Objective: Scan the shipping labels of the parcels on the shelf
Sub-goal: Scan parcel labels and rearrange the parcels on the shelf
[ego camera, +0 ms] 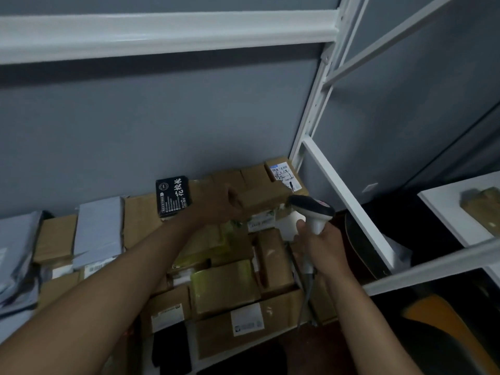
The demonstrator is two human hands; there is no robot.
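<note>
Several cardboard parcels fill the white shelf (pixel 349 196). My left hand (pixel 216 207) reaches to the back and grips a brown cardboard box (pixel 259 197) at its left end, lifted a little over the others. My right hand (pixel 322 239) holds a white and dark barcode scanner (pixel 311 209) by its handle, its head pointing left toward that box. A box with a white shipping label (pixel 285 175) stands in the far right corner. A black box with white writing (pixel 173 197) leans at the back, left of my left hand.
Grey mailer bags (pixel 98 234) and more brown boxes lie at the left. Front boxes carry white labels (pixel 247 319). The grey wall is close behind. A second white shelf (pixel 446 212) with a taped parcel (pixel 484 209) stands at the right. The scanner's cable (pixel 305 296) hangs down.
</note>
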